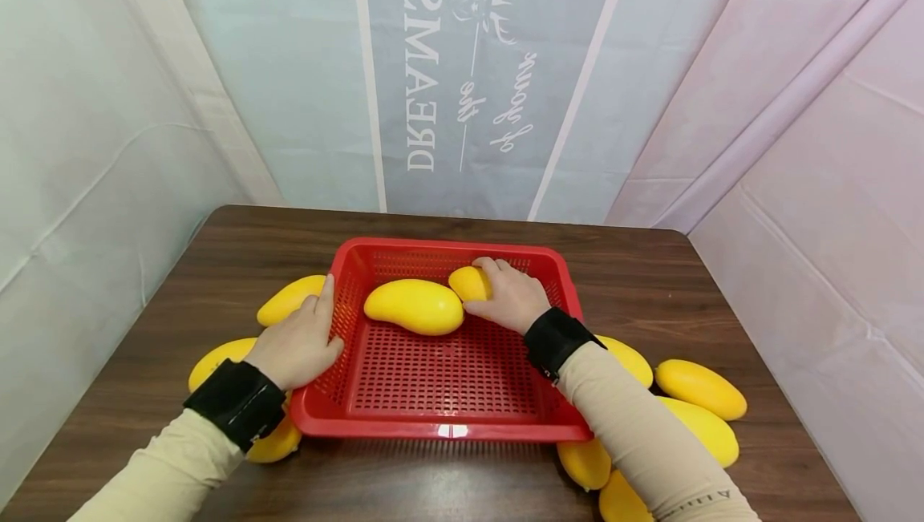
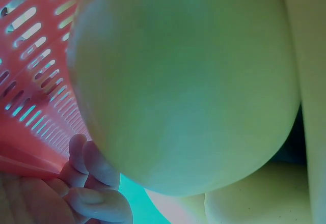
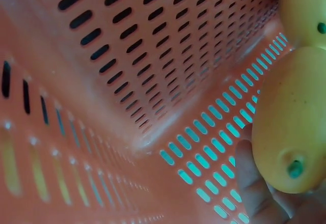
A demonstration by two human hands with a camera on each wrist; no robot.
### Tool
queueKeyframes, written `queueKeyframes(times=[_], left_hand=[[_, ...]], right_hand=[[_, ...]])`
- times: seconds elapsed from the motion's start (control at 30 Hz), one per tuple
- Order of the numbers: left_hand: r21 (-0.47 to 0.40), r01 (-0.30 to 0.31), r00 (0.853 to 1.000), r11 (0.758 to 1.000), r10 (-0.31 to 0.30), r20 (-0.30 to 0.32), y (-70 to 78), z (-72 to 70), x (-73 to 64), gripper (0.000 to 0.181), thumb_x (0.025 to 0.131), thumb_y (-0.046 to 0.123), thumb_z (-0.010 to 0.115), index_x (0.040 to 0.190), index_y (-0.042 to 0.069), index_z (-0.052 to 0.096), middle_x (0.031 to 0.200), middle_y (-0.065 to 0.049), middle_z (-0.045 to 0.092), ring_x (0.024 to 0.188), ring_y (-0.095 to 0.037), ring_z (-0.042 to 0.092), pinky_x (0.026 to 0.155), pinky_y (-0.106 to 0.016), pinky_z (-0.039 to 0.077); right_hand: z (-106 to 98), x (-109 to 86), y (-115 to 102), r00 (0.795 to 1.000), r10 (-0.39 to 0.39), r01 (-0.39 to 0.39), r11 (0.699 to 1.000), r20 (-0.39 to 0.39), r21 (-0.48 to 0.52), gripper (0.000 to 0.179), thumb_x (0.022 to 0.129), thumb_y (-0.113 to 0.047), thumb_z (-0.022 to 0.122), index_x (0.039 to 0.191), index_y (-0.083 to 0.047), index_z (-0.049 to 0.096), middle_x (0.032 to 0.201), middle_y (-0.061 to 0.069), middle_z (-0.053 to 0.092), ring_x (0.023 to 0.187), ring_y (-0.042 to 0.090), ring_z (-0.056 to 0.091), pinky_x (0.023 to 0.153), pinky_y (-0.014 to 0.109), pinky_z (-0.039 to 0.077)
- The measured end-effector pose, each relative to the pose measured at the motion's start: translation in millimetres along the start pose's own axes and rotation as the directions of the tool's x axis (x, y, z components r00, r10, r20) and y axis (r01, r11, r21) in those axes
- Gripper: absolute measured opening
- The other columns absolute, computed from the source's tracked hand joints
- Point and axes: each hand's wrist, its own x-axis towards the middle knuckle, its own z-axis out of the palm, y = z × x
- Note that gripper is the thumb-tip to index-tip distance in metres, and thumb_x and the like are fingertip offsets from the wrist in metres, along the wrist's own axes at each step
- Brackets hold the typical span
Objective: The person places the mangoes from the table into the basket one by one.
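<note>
A red plastic basket [image 1: 447, 430] with slotted walls stands on the table. Inside it lies one yellow mango [image 1: 413, 307], plump and smooth. My right hand [image 1: 514, 297] reaches into the basket and grips a second mango [image 1: 469, 284], its end right beside the first. The right wrist view shows fingers [image 3: 252, 183] around this mango [image 3: 288, 117], whose green stem tip faces the camera. At the basket's left rim my left hand [image 1: 296, 345] holds the edge, index finger lying along it. Close to that hand, a large mango [image 2: 188, 81] fills much of the left wrist view.
Left of the basket lie several mangoes [image 1: 289, 301], partly covered by the left hand and wrist. Several more mangoes [image 1: 700, 390] lie to the right, some under the right forearm. A dark wooden table [image 1: 642, 273] carries everything, with fabric curtains [image 1: 462, 105] behind and at both sides.
</note>
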Motion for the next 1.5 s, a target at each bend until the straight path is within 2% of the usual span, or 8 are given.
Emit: queueKeyframes(times=[1.03, 1.5], left_hand=[[-0.003, 0.002, 1.000, 1.000, -0.002, -0.001, -1.0, 0.0, 2.2, 0.098, 0.093, 0.019, 0.062, 0.158, 0.006, -0.010, 0.122, -0.022, 0.046, 0.068, -0.012, 0.059, 0.061, -0.029, 0.059], [-0.016, 0.004, 1.000, 1.000, -0.004, 0.000, 0.9, 0.1, 0.4, 0.098, 0.093, 0.019, 0.062, 0.158, 0.007, -0.010, 0.122, -0.022, 0.046, 0.067, -0.012, 0.060, 0.061, -0.030, 0.060]], right_hand=[[4.9, 0.3, -2.4, 1.000, -0.018, 0.018, 1.000, 0.022, -0.012, 0.067, 0.081, -0.045, 0.076, 0.135, -0.013, 0.054, 0.115, 0.012, 0.059, 0.085, 0.025, 0.058, 0.079, 0.039, 0.056], [6.8, -0.4, -0.8, 0.999, -0.036, 0.038, 0.999, 0.038, -0.033, 0.067, 0.081, -0.045, 0.076, 0.135, -0.011, 0.056, 0.117, 0.013, 0.059, 0.092, 0.026, 0.057, 0.084, 0.040, 0.055]])
